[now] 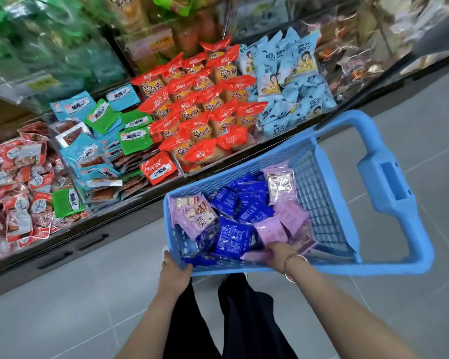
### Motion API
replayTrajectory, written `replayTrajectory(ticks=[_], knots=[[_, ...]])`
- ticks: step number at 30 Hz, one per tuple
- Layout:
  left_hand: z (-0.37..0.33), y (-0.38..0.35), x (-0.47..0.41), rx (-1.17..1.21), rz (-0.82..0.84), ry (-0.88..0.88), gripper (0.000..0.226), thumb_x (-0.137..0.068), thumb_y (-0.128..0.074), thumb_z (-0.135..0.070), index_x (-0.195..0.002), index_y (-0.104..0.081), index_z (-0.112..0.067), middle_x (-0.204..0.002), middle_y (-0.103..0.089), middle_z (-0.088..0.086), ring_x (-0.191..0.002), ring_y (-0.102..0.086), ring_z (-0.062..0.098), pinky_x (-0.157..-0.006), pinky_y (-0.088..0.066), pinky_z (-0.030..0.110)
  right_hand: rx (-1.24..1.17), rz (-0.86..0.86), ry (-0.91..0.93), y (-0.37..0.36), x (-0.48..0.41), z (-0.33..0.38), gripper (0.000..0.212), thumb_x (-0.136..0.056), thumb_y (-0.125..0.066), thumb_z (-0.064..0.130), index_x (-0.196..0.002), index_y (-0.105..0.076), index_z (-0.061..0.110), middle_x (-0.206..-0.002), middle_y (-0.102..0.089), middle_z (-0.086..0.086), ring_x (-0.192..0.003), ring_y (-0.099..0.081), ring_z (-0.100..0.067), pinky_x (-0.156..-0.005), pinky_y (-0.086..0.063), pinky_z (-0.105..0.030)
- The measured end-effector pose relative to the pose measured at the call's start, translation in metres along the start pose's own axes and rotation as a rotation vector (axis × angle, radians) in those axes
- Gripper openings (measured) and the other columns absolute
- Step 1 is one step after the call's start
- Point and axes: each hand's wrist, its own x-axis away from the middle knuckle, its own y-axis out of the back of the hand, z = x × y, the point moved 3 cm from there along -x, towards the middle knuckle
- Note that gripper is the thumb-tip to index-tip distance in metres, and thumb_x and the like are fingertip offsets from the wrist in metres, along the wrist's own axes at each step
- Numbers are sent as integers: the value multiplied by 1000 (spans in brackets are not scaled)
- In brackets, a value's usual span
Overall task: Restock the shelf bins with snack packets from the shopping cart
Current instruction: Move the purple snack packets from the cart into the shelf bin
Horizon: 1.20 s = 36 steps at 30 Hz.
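A blue plastic shopping cart stands on the floor in front of me, holding several dark blue snack packets and several pink ones. My left hand grips the cart's near left corner rim. My right hand reaches down inside the cart among the pink packets near the front; its fingers are hidden by the packets, so the grasp is unclear. Low shelf bins run along the left and far side.
The bins hold red bread packets, light blue packets, green and blue flat packets and red-white packets. Grey tiled floor lies around the cart. My dark trouser legs are below the cart.
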Motion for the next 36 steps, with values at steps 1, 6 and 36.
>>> replayTrajectory(ticks=[1,6,36], knots=[[3,-3,-3,14,27,-1,74,-88,-61,-17,-146,-17,-1,-138,-43,24,-123,-47,40,-98,-39,37,27,-8,-4,-2,-3,1,30,-89,-53,29,-114,-60,14,-117,-62,-11,-105,-59,-26,-85,-44,-26],[7,-1,-9,42,47,-2,64,-89,-59,-16,-141,-22,-7,-128,-54,20,-100,-55,30,-80,-39,29,75,-45,13,5,-5,2,34,-95,-42,15,-125,-57,14,-125,-60,-12,-113,-56,-28,-91,-43,-28],[-83,49,23,662,312,-66,33,-87,-67,-9,-118,-56,-9,-97,-70,8,-74,-66,18,-66,-56,28,-418,-355,-461,45,36,-43,54,-91,-52,13,-137,-29,-4,-134,-45,-24,-121,-48,-36,-97,-39,-40]])
